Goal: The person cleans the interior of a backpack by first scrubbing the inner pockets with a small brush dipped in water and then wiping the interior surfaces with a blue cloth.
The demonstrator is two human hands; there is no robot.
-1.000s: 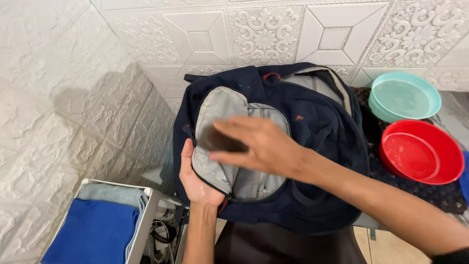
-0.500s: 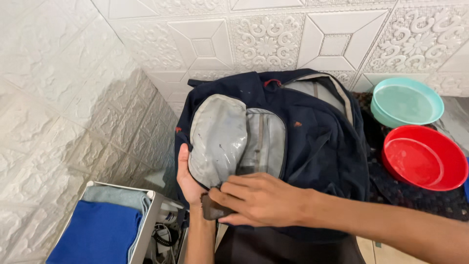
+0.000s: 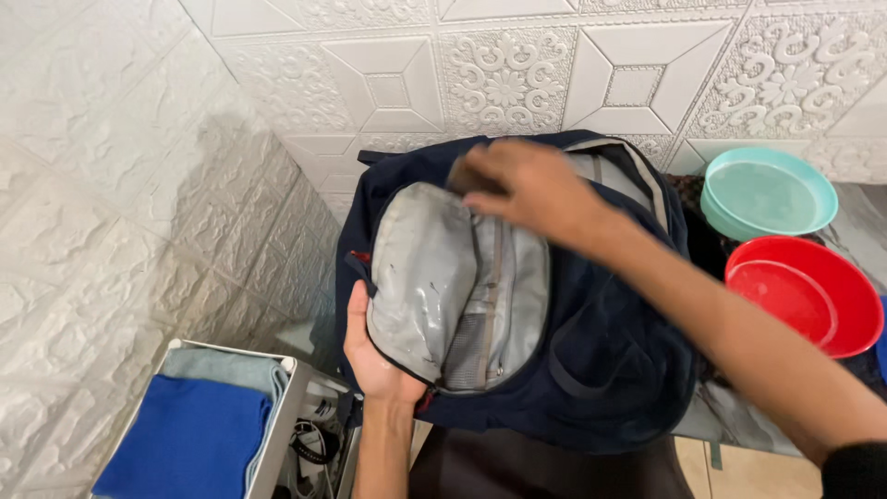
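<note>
While our left hand (image 3: 374, 360) is cupping the open grey flap of the navy backpack (image 3: 591, 370) against the wall, our right hand (image 3: 527, 189) is pinching something small at its top; the bag is lying unzipped, not yet closed.

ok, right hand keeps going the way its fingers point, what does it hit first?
Probably the backpack: the right hand points up-left at its top edge, with something small and dark in the fingertips. Past that rim, the tiled wall. Depth is unclear, so it may already be touching.

Both forearms are bare. The right arm carries a dark sleeve (image 3: 855, 471) near the elbow. The left hand (image 3: 374, 356) and right hand (image 3: 527, 189) wear no gloves or rings.
</note>
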